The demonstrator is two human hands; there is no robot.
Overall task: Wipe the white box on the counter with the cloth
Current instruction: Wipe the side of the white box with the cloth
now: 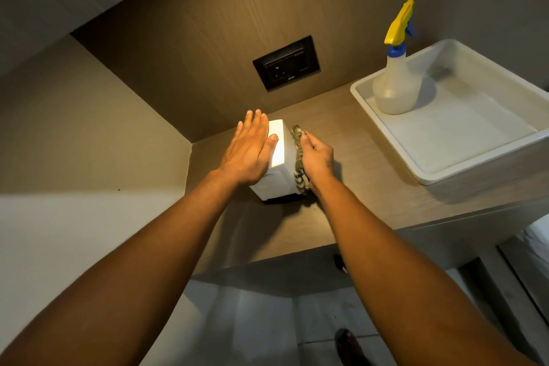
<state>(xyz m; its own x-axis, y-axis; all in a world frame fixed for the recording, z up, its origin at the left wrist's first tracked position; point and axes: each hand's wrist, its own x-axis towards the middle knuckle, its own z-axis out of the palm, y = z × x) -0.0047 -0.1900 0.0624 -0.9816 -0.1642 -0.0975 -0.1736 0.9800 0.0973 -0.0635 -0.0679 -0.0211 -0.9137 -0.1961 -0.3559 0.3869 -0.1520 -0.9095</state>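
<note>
White box [279, 148] on wooden counter [371, 181], left hand [249, 154] flat and spread on its top, right hand [316, 157] clamped on patterned cloth [298, 157] against its right side, spray bottle [396, 80] in white tray [475, 163] far right

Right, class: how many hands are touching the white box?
2. The left hand lies flat on the white box, on its left side; the right hand presses the cloth against its right side.

The left hand [248, 154] hides the white box's [277, 154] left side.
</note>
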